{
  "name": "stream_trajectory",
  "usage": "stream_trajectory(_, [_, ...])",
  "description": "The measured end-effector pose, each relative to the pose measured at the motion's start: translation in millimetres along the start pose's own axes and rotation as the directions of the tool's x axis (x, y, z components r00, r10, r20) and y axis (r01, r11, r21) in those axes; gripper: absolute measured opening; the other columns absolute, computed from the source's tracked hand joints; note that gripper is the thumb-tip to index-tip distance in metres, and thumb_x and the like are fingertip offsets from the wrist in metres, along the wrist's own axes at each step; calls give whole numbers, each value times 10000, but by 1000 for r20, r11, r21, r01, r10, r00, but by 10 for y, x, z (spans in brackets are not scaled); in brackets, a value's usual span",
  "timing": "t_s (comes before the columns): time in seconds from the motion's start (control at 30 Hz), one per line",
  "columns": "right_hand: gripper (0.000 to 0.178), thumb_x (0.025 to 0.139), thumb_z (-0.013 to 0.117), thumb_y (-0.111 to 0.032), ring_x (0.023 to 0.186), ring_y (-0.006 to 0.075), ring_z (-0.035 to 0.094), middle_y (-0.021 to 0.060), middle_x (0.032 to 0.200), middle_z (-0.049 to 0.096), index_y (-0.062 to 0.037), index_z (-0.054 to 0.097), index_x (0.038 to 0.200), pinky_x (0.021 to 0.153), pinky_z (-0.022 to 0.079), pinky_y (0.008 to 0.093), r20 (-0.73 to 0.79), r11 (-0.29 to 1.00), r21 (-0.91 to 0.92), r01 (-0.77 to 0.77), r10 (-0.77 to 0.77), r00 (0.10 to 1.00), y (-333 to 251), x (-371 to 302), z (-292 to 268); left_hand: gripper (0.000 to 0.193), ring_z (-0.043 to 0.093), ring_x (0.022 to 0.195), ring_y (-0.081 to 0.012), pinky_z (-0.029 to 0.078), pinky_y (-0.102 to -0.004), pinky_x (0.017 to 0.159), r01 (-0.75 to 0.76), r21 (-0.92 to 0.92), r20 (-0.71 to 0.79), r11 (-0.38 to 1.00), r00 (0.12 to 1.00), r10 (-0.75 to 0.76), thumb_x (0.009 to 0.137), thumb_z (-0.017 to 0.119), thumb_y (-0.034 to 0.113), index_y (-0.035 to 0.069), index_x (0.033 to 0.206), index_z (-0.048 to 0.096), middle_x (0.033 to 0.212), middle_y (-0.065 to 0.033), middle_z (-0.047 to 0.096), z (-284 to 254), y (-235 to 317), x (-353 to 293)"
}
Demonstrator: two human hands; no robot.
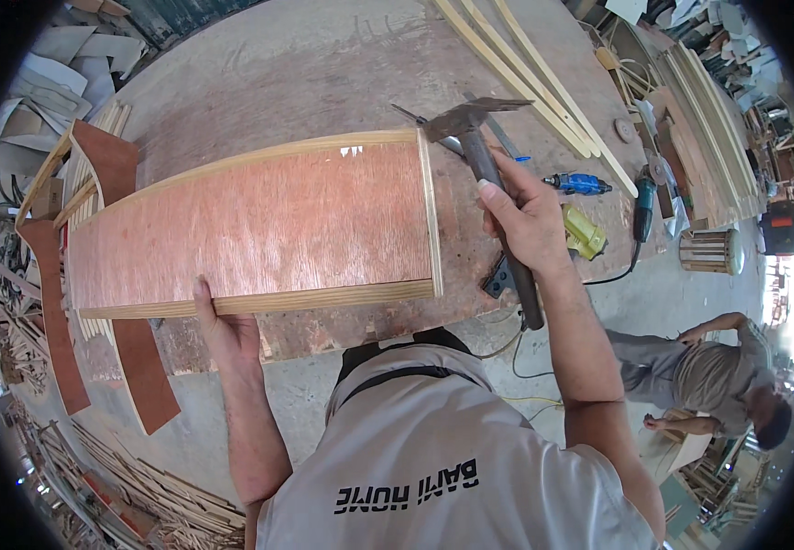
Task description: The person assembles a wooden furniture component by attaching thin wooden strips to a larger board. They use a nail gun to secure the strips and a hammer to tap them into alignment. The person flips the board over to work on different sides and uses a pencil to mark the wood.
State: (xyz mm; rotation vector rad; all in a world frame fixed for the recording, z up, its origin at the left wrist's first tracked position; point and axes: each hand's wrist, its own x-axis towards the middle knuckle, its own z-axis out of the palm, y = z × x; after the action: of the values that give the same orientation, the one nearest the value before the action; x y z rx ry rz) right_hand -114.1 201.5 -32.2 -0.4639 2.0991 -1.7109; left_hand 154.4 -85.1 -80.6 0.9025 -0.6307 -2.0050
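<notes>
A reddish plywood panel (268, 220) framed with pale wooden strips lies flat on the workbench in front of me. My left hand (230, 335) grips its near edge strip (323, 298), thumb on top and fingers tucked below. In my right hand (527, 215) is a hammer (479, 147), its dark metal head raised over the panel's far right corner and its handle pointing back toward me. The hammer head partly covers a metal tool lying behind it. At the panel's right end runs a pale strip (430, 215).
Right of the panel lie a blue tool (578, 183), a yellow-green air tool (584, 231) and a teal corded grinder (643, 206). Long strips (553, 92) rest at the far right. Curved brown boards (53, 312) stand left. Another person (704, 371) is beyond the bench, right.
</notes>
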Motion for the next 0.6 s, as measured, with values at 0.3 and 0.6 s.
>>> stream_trajectory(0.3, [229,976,644,-262,512,112,565,4,695,573,-61,591,1071,470,432,246,313,735,445,-511,406,858,914,-862,-323,558,565,1263,-263,501,-438,1078,-1,-22,-36,1000,999,1,961,680,300,13,1393,476,1395,-133,560,-61,16,20])
stream_trajectory(0.6, [405,994,628,-312,666,117,558,73,795,633,-11,602,1264,631,484,307,546,861,-234,-451,500,672,992,-1935,3,604,518,1313,-246,453,-420,1121,36,36,23,999,999,-37,973,657,337,29,1441,431,1452,-118,508,-53,34,-19])
